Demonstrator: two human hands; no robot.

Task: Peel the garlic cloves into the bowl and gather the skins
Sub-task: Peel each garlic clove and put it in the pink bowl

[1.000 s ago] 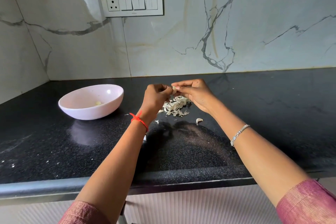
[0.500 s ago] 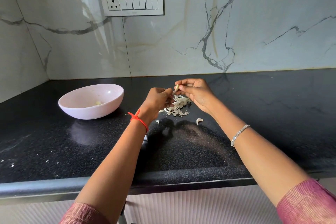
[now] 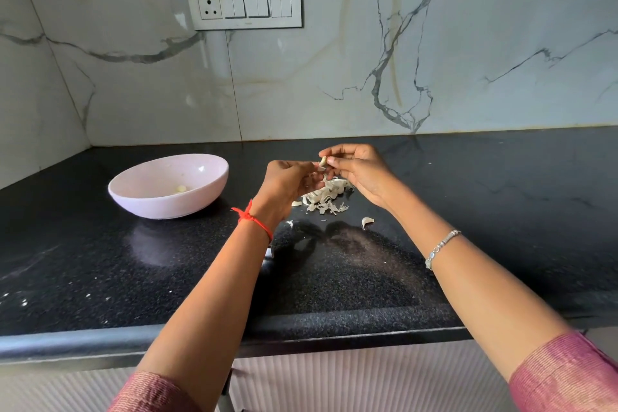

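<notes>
My right hand (image 3: pixel 359 174) pinches a small pale garlic clove (image 3: pixel 323 161) between thumb and fingertips, held just above the counter. My left hand (image 3: pixel 289 182) is close beside it, fingers curled and pinching a strip of skin at the clove's left side. Under both hands lies a heap of white garlic skins (image 3: pixel 326 196) on the black counter. A pale pink bowl (image 3: pixel 160 201) stands to the left with a peeled clove (image 3: pixel 180 189) inside.
One loose garlic clove (image 3: pixel 367 222) lies on the black counter (image 3: pixel 100 261) in front of the heap, with small skin scraps near my left wrist. A marble wall with a switch plate (image 3: pixel 245 7) backs the counter. The counter's front edge runs below my forearms.
My hands have drawn slightly apart, the right one lifting the clove a little while the left pulls skin away toward the left. The bowl and heap have not moved.
</notes>
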